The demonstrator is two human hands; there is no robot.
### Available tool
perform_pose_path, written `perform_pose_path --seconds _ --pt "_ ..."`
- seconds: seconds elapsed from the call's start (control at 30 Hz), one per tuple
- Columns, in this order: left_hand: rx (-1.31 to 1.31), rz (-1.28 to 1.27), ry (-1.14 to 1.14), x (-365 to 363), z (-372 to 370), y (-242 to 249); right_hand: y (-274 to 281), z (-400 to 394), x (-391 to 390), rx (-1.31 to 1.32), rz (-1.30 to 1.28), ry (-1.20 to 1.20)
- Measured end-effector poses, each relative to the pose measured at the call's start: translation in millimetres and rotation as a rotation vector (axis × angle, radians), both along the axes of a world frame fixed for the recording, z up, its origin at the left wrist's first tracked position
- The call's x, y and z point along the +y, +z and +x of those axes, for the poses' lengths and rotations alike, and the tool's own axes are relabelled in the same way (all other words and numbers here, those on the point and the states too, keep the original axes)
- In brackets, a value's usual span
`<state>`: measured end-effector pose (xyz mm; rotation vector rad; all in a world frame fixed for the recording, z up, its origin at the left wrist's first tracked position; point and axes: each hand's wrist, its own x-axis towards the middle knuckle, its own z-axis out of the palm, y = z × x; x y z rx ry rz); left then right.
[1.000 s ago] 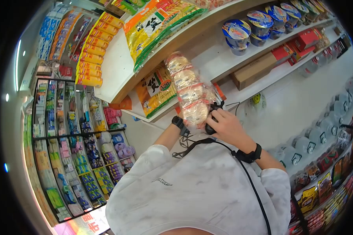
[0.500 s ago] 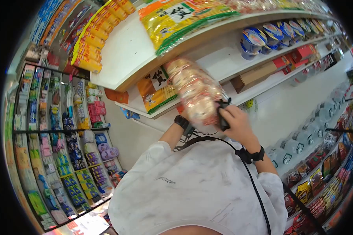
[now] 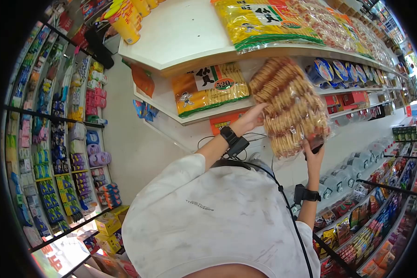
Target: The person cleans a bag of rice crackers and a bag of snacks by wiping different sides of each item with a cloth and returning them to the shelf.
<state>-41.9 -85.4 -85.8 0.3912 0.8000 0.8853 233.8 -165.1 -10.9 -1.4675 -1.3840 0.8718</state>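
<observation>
Held up in front of the shelves is a clear plastic bag of crackers (image 3: 289,109), its round tan crackers stacked in rows. My left hand (image 3: 254,117) grips the bag's left edge, the fingers partly hidden by it. At the lower right corner, my right hand (image 3: 314,155) is closed on the bag, with a small dark object by its fingers. Left of the bag, an orange and yellow snack pack (image 3: 211,89) marked 520 lies on the lower shelf. A larger yellow snack pack (image 3: 266,23) rests on the upper shelf.
Blue-lidded cups (image 3: 322,70) line the lower shelf on the right. Yellow canisters (image 3: 125,28) stand at the upper left. Large clear bottles (image 3: 340,178) are on the floor to the right. Racks of packaged goods (image 3: 53,153) flank the left, and a black cable (image 3: 287,204) hangs along my body.
The bag of crackers has turned its broad side toward me and moved right. My left hand has come up to its left edge. The view has shifted, showing more of the shelves on the right.
</observation>
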Motion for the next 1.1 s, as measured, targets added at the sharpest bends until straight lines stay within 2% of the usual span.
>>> perform_pose_path --seconds 0.1,0.13,0.23,0.27,0.3,0.37,0.43,0.47,0.57,0.6,0.7,0.73,0.77,0.83,0.87,1.0,1.1 --pt "0.069 0.081 0.042 7 -3 10 -19 16 10 0.247 -0.247 -0.148" --pt "0.101 0.111 0.032 13 -3 10 -29 16 16 0.304 -0.199 -0.15" --pt "0.168 0.171 0.048 23 2 17 -46 16 25 0.476 -0.298 -0.151" --pt "0.194 0.187 0.047 24 4 18 -67 21 33 0.475 -0.279 -0.148" --pt "0.222 0.2 0.043 25 6 19 -57 16 35 0.447 -0.397 -0.087" --pt "0.287 0.139 0.086 25 5 24 -76 3 55 0.411 -0.241 -0.112" --pt "0.356 0.086 0.12 32 8 31 -83 5 75 0.49 -0.357 0.003" --pt "0.248 0.172 0.034 59 0 -29 -87 5 83 0.532 -0.415 0.063" --pt "0.441 0.032 0.109 71 -2 13 -95 -3 114 0.543 -0.469 0.077" --pt "0.35 0.056 0.13 84 -7 -16 -96 -7 122 0.551 -0.428 0.118" --pt "0.452 0.087 0.208 95 1 -19 -113 -1 149 0.472 -0.469 0.242" --pt "0.391 0.187 0.197 101 -3 -31 -117 -3 156 0.478 -0.481 0.244" --pt "0.44 0.175 0.198 109 -8 -43 -120 -3 165 0.49 -0.489 0.26" --pt "0.531 0.143 0.208 115 -11 -35 -122 -4 183 0.542 -0.523 0.32" --pt "0.477 0.168 0.227 118 -12 -35 -122 -4 192 0.584 -0.548 0.362" --pt "0.733 0.068 0.195 117 -10 -18 -147 -29 223 0.648 -0.425 0.243" --pt "0.472 -0.003 0.347 93 -24 -12 -161 -34 246 0.653 -0.452 0.266"
